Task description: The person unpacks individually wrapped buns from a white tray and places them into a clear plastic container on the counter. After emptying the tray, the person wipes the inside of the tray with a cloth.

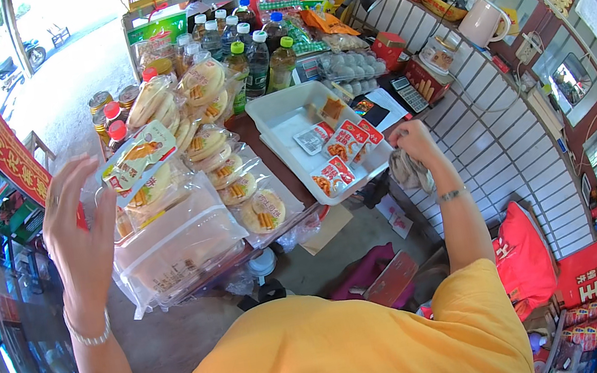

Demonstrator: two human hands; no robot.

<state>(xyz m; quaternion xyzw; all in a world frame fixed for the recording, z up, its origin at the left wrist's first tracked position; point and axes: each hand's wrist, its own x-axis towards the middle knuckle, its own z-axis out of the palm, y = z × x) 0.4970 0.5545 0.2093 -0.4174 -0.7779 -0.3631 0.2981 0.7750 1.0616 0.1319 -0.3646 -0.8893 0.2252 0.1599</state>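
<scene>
My left hand (pixel 77 219) is raised at the left, fingers spread, beside a printed snack packet (pixel 139 161) that lies on the bagged flat cakes; whether the fingers touch it I cannot tell. My right hand (pixel 413 140) is closed on a crumpled grey cloth (pixel 411 171) just right of a white plastic tray (pixel 315 188). Several small red-and-white food packets (pixel 333 175) lie inside the tray, with a brown one near its far right side. Plastic-wrapped round cakes (pixel 263 210) are stacked left of the tray, and a large clear plastic bag (pixel 181 250) lies at the near edge.
Bottles (pixel 257 56) with coloured caps stand behind the cakes and tray. Egg cartons (pixel 353 65), a calculator (pixel 409 93) and a pink kettle (pixel 482 23) are at the back right. A tiled wall (pixel 505 138) borders the right; a red bag (pixel 526 259) sits beside my right sleeve.
</scene>
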